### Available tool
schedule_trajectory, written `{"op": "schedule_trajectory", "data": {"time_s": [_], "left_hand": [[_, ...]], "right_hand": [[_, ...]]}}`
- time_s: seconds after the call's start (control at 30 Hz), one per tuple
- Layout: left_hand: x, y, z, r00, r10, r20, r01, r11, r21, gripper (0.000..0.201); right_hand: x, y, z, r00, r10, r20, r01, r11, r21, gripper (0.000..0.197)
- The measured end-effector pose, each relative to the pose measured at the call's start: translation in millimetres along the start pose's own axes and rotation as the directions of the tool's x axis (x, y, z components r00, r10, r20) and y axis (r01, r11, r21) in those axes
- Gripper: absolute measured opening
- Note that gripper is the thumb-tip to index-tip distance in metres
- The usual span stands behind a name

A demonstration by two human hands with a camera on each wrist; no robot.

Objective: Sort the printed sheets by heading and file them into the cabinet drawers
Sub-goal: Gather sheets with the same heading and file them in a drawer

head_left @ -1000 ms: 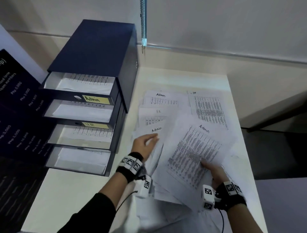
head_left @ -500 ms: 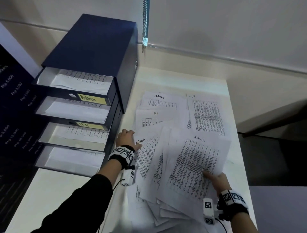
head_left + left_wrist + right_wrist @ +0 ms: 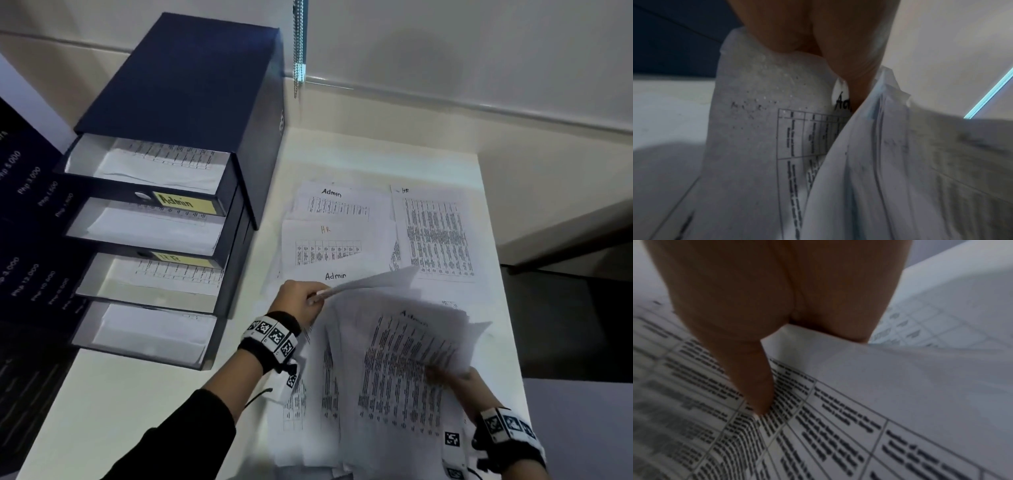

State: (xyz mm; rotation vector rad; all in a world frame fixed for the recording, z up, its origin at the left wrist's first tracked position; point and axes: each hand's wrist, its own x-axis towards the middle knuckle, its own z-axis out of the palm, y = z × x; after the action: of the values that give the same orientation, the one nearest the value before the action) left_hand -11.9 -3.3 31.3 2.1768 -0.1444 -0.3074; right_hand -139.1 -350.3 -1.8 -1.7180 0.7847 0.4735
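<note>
A: Nearest: a fanned bundle of white printed sheets [image 3: 400,359] is held off the white tabletop [image 3: 113,394] at both ends. Its near right edge is gripped by the right hand [image 3: 457,378]; its far left corner is pinched by the left hand [image 3: 299,298].

B: Wrist views?

A: Right wrist: a thumb [image 3: 748,363] is pressed on the printed table, other fingers hidden under the sheet. Left wrist: fingers [image 3: 849,48] are closed over stacked paper edges, with "Ad…" legible on one sheet. Neither detail is resolved from the head view.

B: Farther out?

A: Loose sheets headed "Admin" [image 3: 337,204] and "HR" [image 3: 337,245] are laid flat past the bundle; the lower "Admin" sheet is partly covered by it. At left, a dark blue four-drawer cabinet [image 3: 191,92] is stood on the table, all drawers pulled out with paper inside. Yellow labels "Admin" [image 3: 185,202] and "HR" [image 3: 178,259] are seen on the upper two fronts. A beaded blind chain [image 3: 298,48] is hung behind.
</note>
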Motion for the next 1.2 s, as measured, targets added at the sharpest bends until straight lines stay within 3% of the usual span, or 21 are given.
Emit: {"op": "schedule_trajectory", "data": {"time_s": [0.1, 0.23, 0.33, 0.43, 0.53, 0.7, 0.83, 0.9, 1.07, 1.2], "left_hand": [[7.9, -2.4, -5.5, 0.997, -0.026, -0.067, 0.024, 0.999, -0.031, 0.039], [12.7, -11.4, -8.8, 0.988, -0.110, -0.109, 0.097, 0.988, -0.121, 0.032], [13.1, -15.3, -8.2, 0.982, -0.165, -0.092, 0.151, 0.978, -0.140, 0.027], [11.6, -17.5, -7.8, 0.981, -0.194, -0.024, 0.190, 0.975, -0.118, 0.018], [5.9, -17.1, -9.4, 0.981, -0.187, -0.046, 0.180, 0.976, -0.121, 0.009], [-8.0, -20.1, -7.6, 0.994, -0.008, 0.111, 0.028, 0.984, -0.174, 0.014], [3.2, -30.5, -8.7, 0.979, -0.183, 0.095, 0.192, 0.976, -0.101, 0.018], [11.3, -34.0, -10.0, 0.969, -0.240, 0.061, 0.245, 0.966, -0.084, 0.019], [24.1, -35.2, -12.7, 0.978, -0.207, 0.035, 0.208, 0.978, -0.013, 0.022], [23.2, -38.0, -8.5, 0.983, -0.167, -0.075, 0.166, 0.986, -0.028, 0.023]], "right_hand": [[0.5, 1.5, -7.4, 0.999, -0.037, 0.031, 0.039, 0.997, -0.060, 0.059], [-4.5, -12.6, 2.8, 0.989, -0.123, 0.079, 0.134, 0.977, -0.165, 0.018], [-0.6, -20.0, 16.5, 0.979, -0.177, 0.100, 0.199, 0.939, -0.282, 0.009], [7.4, -20.7, 26.5, 0.966, -0.237, 0.108, 0.260, 0.882, -0.393, 0.019], [9.1, -24.7, 33.3, 0.951, -0.295, 0.095, 0.306, 0.843, -0.442, 0.036], [9.7, -37.3, 39.9, 0.925, -0.372, 0.073, 0.356, 0.786, -0.505, 0.034], [24.5, -23.4, 40.4, 0.917, -0.400, 0.017, 0.346, 0.772, -0.532, 0.084], [24.6, -21.6, 41.3, 0.910, -0.414, 0.000, 0.347, 0.762, -0.546, 0.083], [16.6, -27.2, 46.7, 0.908, -0.419, -0.009, 0.343, 0.757, -0.555, 0.064], [21.5, -22.6, 45.3, 0.908, -0.419, -0.023, 0.335, 0.757, -0.561, 0.070]]}}
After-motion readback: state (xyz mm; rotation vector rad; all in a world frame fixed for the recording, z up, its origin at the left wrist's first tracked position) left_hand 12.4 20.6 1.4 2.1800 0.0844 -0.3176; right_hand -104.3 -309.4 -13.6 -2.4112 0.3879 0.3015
